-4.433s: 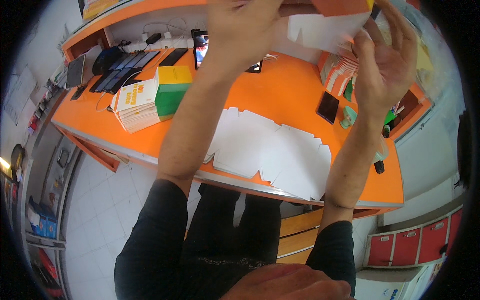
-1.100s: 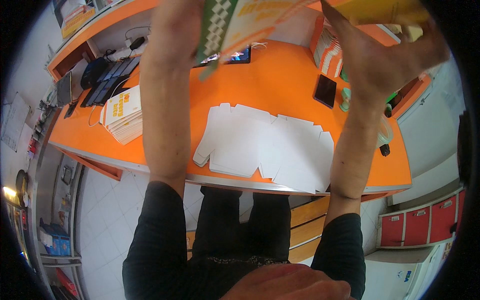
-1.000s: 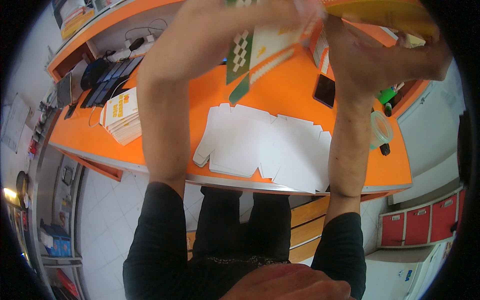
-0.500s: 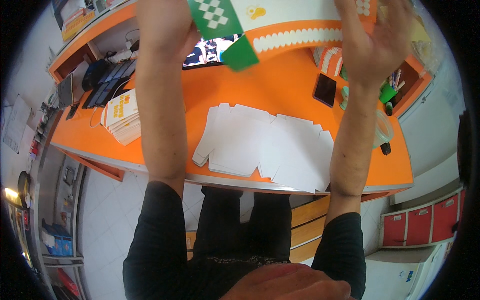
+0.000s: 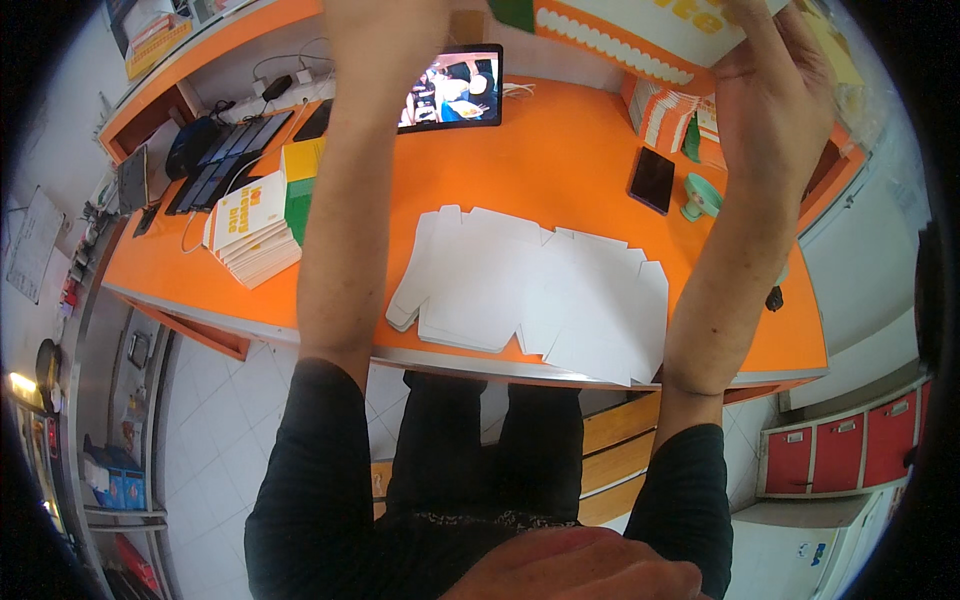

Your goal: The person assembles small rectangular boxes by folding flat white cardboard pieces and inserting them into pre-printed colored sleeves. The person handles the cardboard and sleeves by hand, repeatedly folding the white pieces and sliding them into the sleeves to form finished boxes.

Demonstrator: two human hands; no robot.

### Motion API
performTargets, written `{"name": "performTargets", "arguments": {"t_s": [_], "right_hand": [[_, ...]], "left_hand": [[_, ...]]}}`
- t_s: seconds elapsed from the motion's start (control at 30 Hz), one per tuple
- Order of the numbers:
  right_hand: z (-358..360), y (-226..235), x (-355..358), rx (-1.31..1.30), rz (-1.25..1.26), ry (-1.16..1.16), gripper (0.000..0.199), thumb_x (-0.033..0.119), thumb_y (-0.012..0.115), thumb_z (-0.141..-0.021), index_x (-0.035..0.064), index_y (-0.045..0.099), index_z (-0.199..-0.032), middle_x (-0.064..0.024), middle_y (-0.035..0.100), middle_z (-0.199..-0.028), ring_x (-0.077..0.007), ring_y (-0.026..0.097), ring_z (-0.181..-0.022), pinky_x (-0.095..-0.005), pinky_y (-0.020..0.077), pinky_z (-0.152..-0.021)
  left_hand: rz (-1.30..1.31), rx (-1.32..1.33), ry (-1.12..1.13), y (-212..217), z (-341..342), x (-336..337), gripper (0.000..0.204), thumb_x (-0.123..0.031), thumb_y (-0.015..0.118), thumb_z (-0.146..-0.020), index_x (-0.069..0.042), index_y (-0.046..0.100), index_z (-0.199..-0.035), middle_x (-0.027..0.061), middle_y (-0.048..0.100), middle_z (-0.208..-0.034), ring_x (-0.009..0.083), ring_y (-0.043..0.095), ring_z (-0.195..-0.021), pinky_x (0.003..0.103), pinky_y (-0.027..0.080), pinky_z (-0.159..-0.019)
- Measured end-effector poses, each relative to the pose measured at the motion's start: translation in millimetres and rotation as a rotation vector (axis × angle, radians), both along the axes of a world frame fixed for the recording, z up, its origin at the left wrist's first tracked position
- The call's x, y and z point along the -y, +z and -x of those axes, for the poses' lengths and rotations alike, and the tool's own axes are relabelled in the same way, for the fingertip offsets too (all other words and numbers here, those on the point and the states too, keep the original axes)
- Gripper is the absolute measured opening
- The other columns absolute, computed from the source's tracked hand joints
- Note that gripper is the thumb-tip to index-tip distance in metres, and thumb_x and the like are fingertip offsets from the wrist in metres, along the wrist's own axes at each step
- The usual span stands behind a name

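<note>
1. Orange-and-white cardboard box (image 5: pixel 650 30), raised above tabletop (image 5: pixel 560 170): light, thin, easily creased.
2. Right hand (image 5: pixel 775 95) clasping its right edge; left hand out of frame, grip unclear.
3. Best held along folded edges.

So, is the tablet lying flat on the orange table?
No, the tablet stands propped up at the back of the orange table, with its lit screen tilted toward the person.

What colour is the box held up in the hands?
White and orange with a scalloped border, green at one corner: the box, head view.
</note>
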State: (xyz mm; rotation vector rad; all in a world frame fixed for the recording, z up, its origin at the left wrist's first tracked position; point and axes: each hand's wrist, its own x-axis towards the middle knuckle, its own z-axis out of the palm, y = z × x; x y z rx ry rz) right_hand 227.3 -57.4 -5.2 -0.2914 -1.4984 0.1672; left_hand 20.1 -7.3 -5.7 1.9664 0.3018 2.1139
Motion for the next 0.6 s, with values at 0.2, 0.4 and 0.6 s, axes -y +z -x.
{"name": "performTargets", "arguments": {"t_s": [0.2, 0.4, 0.6], "right_hand": [[11, 2, -5, 0.050, -0.070, -0.089, 0.023, 0.009, 0.078, -0.090, 0.0006, 0.074, -0.111, -0.0114, 0.078, -0.093, -0.0153, 0.074, -0.077, -0.0266, 0.0591, -0.068], [10, 9, 26, 0.182, -0.067, -0.404, 0.061, 0.003, 0.086, -0.076, 0.0048, 0.064, -0.133, -0.0126, 0.077, -0.094, -0.0129, 0.074, -0.077, -0.0236, 0.0578, -0.061], [10, 4, 8, 0.487, -0.279, -0.423, 0.059, -0.005, 0.083, -0.076, 0.0031, 0.067, -0.132, -0.0137, 0.076, -0.100, -0.0107, 0.074, -0.080, -0.0219, 0.0575, -0.060]], "left_hand": [[0.217, -0.315, -0.149, -6, -5, 18, 0.031, -0.019, 0.070, -0.100, 0.008, 0.071, -0.113, 0.0137, 0.076, -0.103, 0.0131, 0.071, -0.087, 0.027, 0.056, -0.069], [0.114, 0.228, -0.341, -1, -8, 22, 0.036, -0.016, 0.061, -0.105, 0.010, 0.057, -0.130, 0.0193, 0.069, -0.121, 0.0210, 0.071, -0.105, 0.033, 0.060, -0.085], [0.200, 0.185, -0.859, 3, 2, 28, 0.044, -0.013, 0.056, -0.105, 0.009, 0.043, -0.141, 0.0216, 0.060, -0.134, 0.0260, 0.066, -0.118, 0.036, 0.060, -0.095]]}}
